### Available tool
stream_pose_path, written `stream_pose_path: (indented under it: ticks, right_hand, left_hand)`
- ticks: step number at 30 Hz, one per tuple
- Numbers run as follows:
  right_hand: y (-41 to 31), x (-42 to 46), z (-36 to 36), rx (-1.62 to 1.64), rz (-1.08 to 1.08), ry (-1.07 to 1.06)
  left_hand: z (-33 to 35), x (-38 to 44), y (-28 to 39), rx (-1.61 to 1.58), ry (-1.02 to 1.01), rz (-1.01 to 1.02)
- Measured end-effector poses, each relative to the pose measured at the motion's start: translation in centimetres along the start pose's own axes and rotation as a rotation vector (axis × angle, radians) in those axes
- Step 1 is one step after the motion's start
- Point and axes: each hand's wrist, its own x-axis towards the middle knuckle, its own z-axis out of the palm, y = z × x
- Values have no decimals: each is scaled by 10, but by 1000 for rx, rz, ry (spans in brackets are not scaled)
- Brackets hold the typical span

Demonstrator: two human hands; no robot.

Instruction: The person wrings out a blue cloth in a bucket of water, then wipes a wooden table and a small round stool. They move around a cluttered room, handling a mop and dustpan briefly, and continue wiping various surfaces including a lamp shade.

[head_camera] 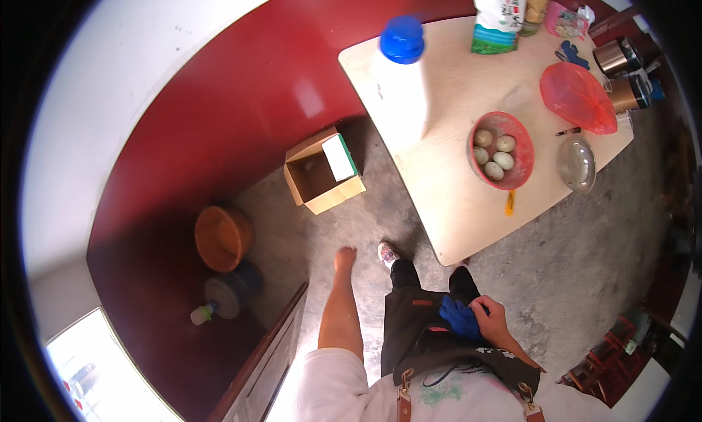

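At the front of my dark apron [403, 334], my right hand [490, 315] pinches a blue glove [462, 317]. My left hand [345, 256] hangs low over the concrete floor, beside my shoe [388, 253]. Nothing shows in it, but its fingers are too blurred to read. Ahead and to the right, a pale wooden table [439, 214] carries a red bowl [526, 153] of several eggs [503, 160]. Also on it are a large white bottle [403, 93] with a blue cap and a clear bowl [577, 167] near the right edge.
An open cardboard box [337, 197] stands on the floor by the red wall [236, 109]. Left of it are an orange bucket [219, 238] and a water jug [222, 297]. The table also bears a red plastic bag [578, 98], a yellow-handled tool [510, 203] and a white pouch [499, 16].
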Motion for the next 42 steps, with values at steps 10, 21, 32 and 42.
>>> stream_pose_path:
  ticks: [10, 21, 32, 42]
  right_hand:
    - [90, -29, -175, 205, -105, 233]
    - [225, -21, -484, 764, -86, 839]
    - [613, 0, -590, 767, 613, 902]
    - [574, -44, -707, 1470, 830, 1148]
  left_hand:
    - [87, -154, 95, -357, -130, -91]
    - [139, -190, 426, -316, -558, 117]
    - [189, -169, 912, 314, -416, 760]
    - [217, -163, 1225, 382, -602, 1052]
